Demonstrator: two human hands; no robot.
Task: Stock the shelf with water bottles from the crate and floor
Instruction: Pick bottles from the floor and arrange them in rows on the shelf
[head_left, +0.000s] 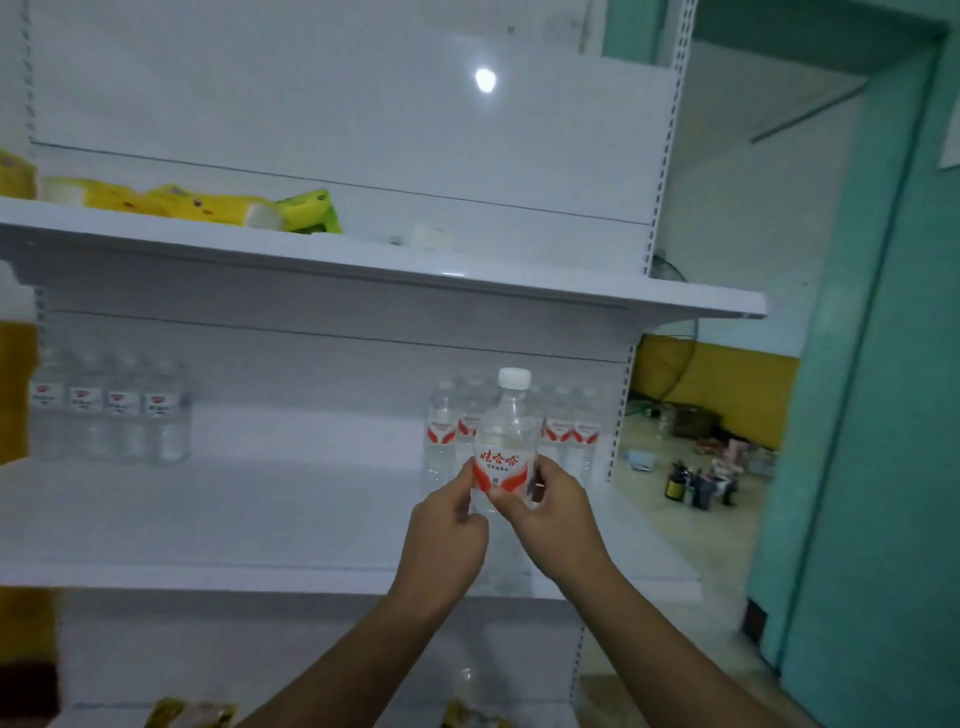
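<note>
A clear water bottle (508, 431) with a white cap and a red and white label stands upright over the middle shelf (234, 519). My left hand (447, 535) pinches its lower left side. My right hand (556, 514) grips its lower right side. Behind it a group of several matching bottles (569, 431) stands at the shelf's right end. Another row of several bottles (111, 410) stands at the shelf's left end. No crate is in view.
The upper shelf (467, 275) holds yellow and green packs (208, 205). Yellow packets (192, 714) lie on the shelf below. A teal door frame (857, 415) rises on the right. Small items (696, 483) sit on the floor beyond.
</note>
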